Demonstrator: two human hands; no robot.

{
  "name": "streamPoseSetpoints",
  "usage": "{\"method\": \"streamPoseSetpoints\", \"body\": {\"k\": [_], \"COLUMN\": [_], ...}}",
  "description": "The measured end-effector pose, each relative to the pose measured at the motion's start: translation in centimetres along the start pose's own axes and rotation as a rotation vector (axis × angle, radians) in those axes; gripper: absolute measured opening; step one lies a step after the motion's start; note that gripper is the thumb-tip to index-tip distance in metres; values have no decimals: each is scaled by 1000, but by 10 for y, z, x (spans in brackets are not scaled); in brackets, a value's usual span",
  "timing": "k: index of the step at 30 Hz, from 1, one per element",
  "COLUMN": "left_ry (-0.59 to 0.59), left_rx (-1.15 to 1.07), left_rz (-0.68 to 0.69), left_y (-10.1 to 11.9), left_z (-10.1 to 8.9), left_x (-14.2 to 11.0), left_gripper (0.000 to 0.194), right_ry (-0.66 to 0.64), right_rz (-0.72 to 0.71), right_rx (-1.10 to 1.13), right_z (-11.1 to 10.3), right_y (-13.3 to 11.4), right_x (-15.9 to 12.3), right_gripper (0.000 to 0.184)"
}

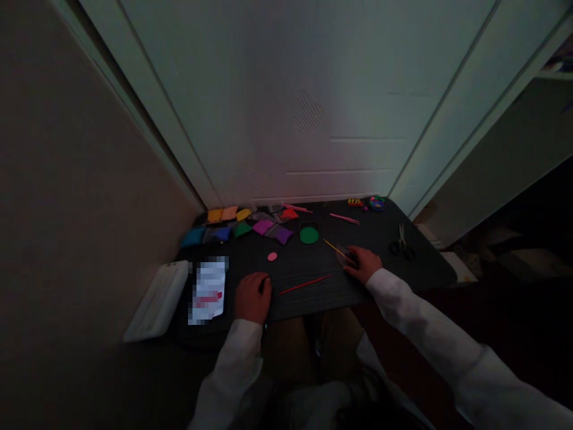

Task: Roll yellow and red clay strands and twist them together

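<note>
My left hand (253, 298) rests near the front edge of the dark table (250, 257), its fingers curled under; no object shows in it. Further right, my right hand (364, 264) is closed around the near end of a thin yellow stick (333, 246). By those fingers lies a see-through, dark-tinged item (342, 251), too dim to name. A thin red stick (307, 285) lies between my hands. Beyond it are a small pink disc (272, 257) and a larger green disc (308, 235).
Coloured packets, among them a purple one (282, 233), line the back left. A blurred phone-like screen (208, 291) and a white box (156, 301) sit at left. Scissors (401, 242), a pink tool (344, 219) and colourful small pieces (376, 203) lie at right. A white panel (268, 119) rises behind.
</note>
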State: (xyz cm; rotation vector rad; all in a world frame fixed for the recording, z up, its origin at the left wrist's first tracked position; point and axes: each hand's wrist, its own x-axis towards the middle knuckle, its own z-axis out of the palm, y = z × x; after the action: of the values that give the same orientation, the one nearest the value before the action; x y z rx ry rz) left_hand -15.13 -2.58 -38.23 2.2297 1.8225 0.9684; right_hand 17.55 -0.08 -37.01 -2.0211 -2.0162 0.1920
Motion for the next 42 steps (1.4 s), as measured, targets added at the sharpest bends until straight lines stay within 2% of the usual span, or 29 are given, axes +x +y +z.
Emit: {"method": "streamPoseSetpoints", "body": {"k": [4,8,12,16,21,25,29,33,37,42], "left_ry": [4,-2,0,2,5,-3,-11,-7,7,-5], "left_rx": [5,12,11,8,6,4,9,11,8,1], "left_rz": [-11,-4,3,3,0,5,7,-1,2,-7], "left_y": [0,0,0,-1,0,0,-1,0,0,0], "left_z": [0,0,0,1,1,0,0,0,0,0], "left_x": [0,0,0,0,-1,0,0,0,0,0], "left_gripper": [25,24,24,24,25,25,25,25,24,24], "right_ry": [14,-9,26,-10,19,-8,9,-18,-1,-8], "right_rz": [81,7,84,10,92,1,79,-2,91,0], "right_rx": [-12,-6,-19,-9,-23,-4,-19,17,21,35], "right_z": [-1,-1,0,-1,-1,0,-1,-2,-1,1], "right_y": [0,-1,0,-1,-2,-1,0,-2,-1,0], "right_x": [1,0,1,1,1,0,2,2,3,3], "right_gripper": [56,57,56,57,56,57,56,58,60,61]}}
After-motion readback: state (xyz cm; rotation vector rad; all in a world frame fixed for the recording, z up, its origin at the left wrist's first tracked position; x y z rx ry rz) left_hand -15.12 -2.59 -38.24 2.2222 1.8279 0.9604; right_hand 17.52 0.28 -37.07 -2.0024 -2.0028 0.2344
